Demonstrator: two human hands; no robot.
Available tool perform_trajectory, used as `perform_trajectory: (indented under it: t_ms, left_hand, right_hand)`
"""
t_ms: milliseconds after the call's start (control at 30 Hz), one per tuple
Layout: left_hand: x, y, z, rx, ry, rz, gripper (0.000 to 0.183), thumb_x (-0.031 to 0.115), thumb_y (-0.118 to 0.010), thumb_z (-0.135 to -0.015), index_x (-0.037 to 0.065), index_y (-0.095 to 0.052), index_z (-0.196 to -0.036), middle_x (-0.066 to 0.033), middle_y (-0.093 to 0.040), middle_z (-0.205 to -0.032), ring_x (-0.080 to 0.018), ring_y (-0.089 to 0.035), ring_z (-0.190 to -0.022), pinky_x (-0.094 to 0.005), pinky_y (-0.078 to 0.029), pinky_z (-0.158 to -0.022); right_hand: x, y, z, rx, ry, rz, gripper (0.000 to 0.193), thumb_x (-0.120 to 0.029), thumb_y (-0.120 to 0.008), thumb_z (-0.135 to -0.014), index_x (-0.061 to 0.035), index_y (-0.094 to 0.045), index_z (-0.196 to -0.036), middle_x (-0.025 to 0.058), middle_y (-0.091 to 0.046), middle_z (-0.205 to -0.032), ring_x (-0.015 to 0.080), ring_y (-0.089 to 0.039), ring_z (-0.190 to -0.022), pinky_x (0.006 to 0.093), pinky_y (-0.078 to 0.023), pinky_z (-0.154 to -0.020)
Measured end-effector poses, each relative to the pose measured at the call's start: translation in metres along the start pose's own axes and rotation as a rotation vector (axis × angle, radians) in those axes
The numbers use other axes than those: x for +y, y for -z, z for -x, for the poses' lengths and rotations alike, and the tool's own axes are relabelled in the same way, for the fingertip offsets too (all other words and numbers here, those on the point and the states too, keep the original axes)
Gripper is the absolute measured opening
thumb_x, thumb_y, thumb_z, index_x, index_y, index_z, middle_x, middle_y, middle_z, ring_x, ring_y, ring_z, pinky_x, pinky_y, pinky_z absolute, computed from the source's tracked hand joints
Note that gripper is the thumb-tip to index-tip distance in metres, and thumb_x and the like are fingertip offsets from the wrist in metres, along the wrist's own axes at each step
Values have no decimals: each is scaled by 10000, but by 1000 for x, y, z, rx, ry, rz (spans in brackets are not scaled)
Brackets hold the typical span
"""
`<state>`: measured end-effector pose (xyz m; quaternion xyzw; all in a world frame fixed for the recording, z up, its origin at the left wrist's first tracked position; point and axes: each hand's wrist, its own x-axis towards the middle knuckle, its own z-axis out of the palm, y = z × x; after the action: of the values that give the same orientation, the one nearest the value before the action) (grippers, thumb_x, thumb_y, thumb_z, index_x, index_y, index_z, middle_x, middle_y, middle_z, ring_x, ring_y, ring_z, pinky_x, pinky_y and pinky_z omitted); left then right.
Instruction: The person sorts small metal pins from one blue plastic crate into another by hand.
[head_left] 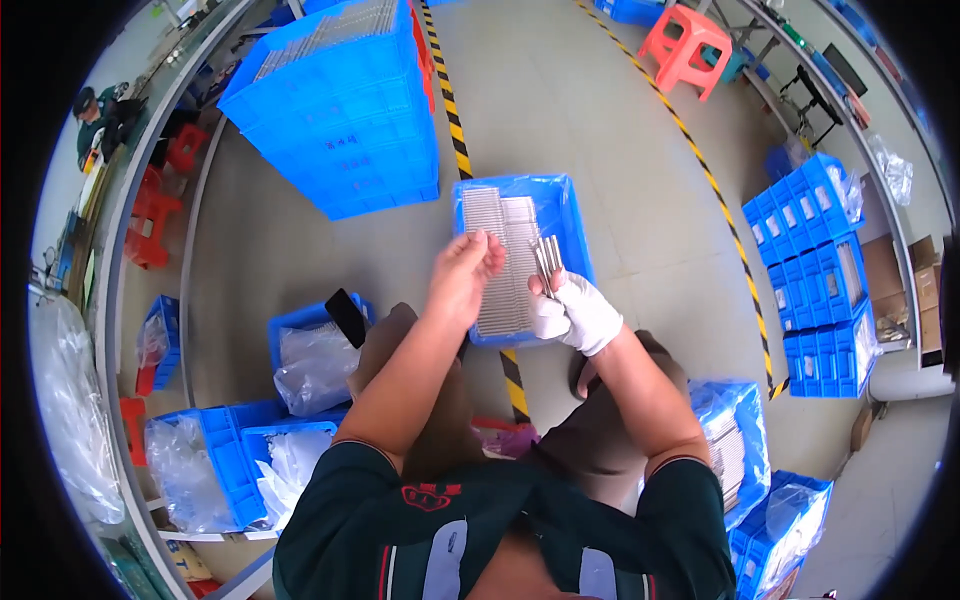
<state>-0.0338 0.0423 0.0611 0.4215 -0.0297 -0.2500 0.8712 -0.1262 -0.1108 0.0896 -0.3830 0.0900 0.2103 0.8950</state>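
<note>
My right hand, in a white glove with bare fingertips, is closed around several slim, shiny metal rods that stick up from its fingers. Bare and curled, my left hand hovers over the left side of a blue crate; whether anything small is between its fingers is hidden. That crate stands on the floor in front of my knees, lined with clear plastic. Inside it, metal rods lie side by side in two packed rows, the left row longer than the right one.
Stacked blue crates rise at the far left, rods in the top one. More crates stand at the right. Bag-filled crates are by my left leg; a dark phone-like slab rests on one. A red stool is far right.
</note>
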Motion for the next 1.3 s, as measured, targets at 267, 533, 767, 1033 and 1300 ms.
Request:
perform_trajectory:
  t_ms: [267, 533, 767, 1033, 1300]
  left_hand:
    - [-48, -49, 1, 197, 350, 598, 240, 247, -417, -887, 56, -523, -987, -45, -582, -862, -186, -556, -791, -320, -451, -703]
    - [-83, -28, -16, 151, 397, 558, 181, 191, -453, -868, 33, -539, -890, -59, -584, -828, -156, -567, -722, -273, -470, -657]
    - [-71, 8, -10, -158, 365, 329, 156, 197, -472, -854, 48, -519, -845, -66, -574, -692, -168, -558, -599, -319, -443, -532]
    - [-5, -17, -5, -49, -398, -1114, 193, 202, -530, -832, 14, -492, -812, -126, -523, -650, -216, -523, -579, -338, -410, -547]
    - [18, -39, 6, -236, -80, -1118, 164, 179, -500, -850, 17, -474, -838, -105, -499, -631, -183, -487, -557, -315, -395, -534]
  right_hand:
    - [3, -14, -33, 301, 630, 413, 97, -134, -499, -863, -40, -473, -868, 24, -525, -713, 102, -501, -659, 235, -421, -618]
    - [0, -20, -49, 519, 731, 313, 111, -154, -507, -864, -55, -475, -826, -8, -481, -625, 57, -432, -547, 192, -375, -518]
    - [7, -30, -40, 545, 723, 397, 255, -239, -466, -890, -54, -485, -715, -3, -503, -602, 56, -432, -514, 197, -369, -485]
    - [-3, -4, -7, 87, -153, 546, 279, -276, -545, -828, -8, -554, -907, 90, -588, -684, 154, -545, -497, 245, -420, -425]
    - [22, -2, -19, -200, -193, -40, 206, -205, -566, -813, -32, -501, -904, 35, -491, -648, 90, -404, -471, 194, -289, -395]
